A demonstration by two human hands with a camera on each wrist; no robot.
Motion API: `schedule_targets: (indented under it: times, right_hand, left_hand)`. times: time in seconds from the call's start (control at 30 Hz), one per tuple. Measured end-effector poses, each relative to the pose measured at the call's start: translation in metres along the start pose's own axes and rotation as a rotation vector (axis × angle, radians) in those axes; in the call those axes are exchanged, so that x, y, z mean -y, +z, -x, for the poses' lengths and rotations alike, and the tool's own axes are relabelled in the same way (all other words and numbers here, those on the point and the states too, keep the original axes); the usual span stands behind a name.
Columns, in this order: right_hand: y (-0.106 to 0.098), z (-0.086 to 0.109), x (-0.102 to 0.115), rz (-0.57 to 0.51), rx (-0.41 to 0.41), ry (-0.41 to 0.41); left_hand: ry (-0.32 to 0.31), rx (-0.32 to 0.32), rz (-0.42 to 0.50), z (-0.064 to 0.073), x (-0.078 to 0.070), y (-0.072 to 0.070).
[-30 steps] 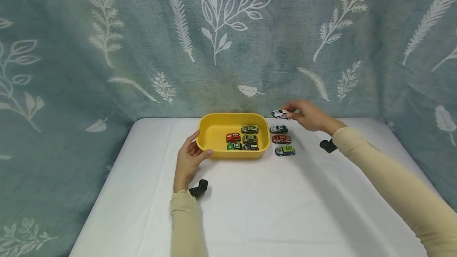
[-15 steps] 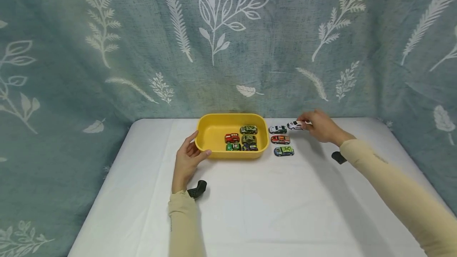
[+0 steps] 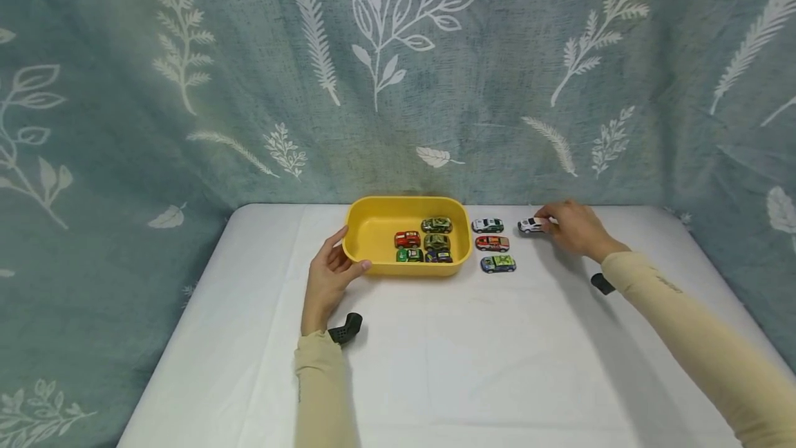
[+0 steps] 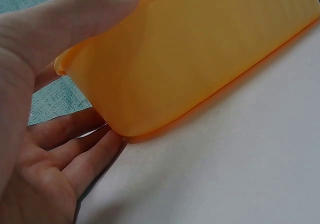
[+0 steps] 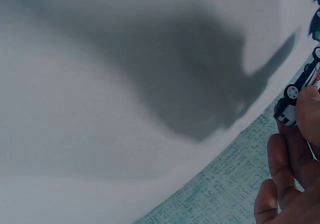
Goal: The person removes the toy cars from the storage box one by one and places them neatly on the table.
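Observation:
At the far right of the table, my right hand [image 3: 575, 230] pinches a white toy car [image 3: 530, 225] between thumb and fingers, close over the cloth. In the right wrist view, the toy car [image 5: 295, 90] shows its dark wheels beside the thumb. My left hand [image 3: 328, 282] holds the left end of a yellow plastic tray [image 3: 379, 269]. Seen from the left wrist, its thumb [image 4: 100, 14] lies on the rim and the other fingers reach behind the corner. Several toy cars sit in the tray's right half, among them a red car [image 3: 407, 239] and a green car [image 3: 409, 255].
Just right of the tray stand a white-and-green car [image 3: 488, 225], a red-orange car [image 3: 493, 243] and a blue-and-lime car [image 3: 498, 264] in a column. White cloth [image 3: 435, 358] covers the table. A teal leaf-patterned curtain [image 3: 261, 75] hangs behind its back edge.
My right hand has carried the white toy car rightward and down, from above the column to a spot right of the white-and-green car. The left hand stays on the tray.

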State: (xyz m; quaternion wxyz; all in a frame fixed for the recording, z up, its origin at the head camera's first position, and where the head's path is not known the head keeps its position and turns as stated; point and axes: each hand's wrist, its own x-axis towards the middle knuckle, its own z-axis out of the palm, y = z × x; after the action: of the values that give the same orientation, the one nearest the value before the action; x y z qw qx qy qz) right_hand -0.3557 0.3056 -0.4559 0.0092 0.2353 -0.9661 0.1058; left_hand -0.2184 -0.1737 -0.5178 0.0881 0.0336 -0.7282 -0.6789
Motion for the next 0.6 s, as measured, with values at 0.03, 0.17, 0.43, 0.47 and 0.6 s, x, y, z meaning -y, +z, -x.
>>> schedule_targets:
  times: [0.03, 0.17, 0.43, 0.47, 0.6]
  right_hand:
    - [0.001, 0.0, -0.001, -0.001, -0.002, 0.007]
    - [0.003, 0.0, -0.004, -0.009, -0.005, 0.018]
    - [0.007, -0.001, -0.008, -0.033, 0.01, 0.03]
    - [0.007, -0.001, -0.008, -0.034, 0.008, 0.035]
    - [0.012, -0.003, -0.009, -0.039, 0.008, 0.06]
  left_hand:
    - [0.002, 0.001, 0.002, 0.0, 0.0, 0.0]
    - [0.01, 0.003, 0.005, 0.0, 0.0, 0.0]
    - [0.01, 0.011, -0.011, -0.001, 0.0, 0.001]
    - [0.01, 0.008, -0.012, -0.001, 0.0, 0.0]
    - [0.008, 0.003, -0.015, -0.001, 0.0, -0.001]
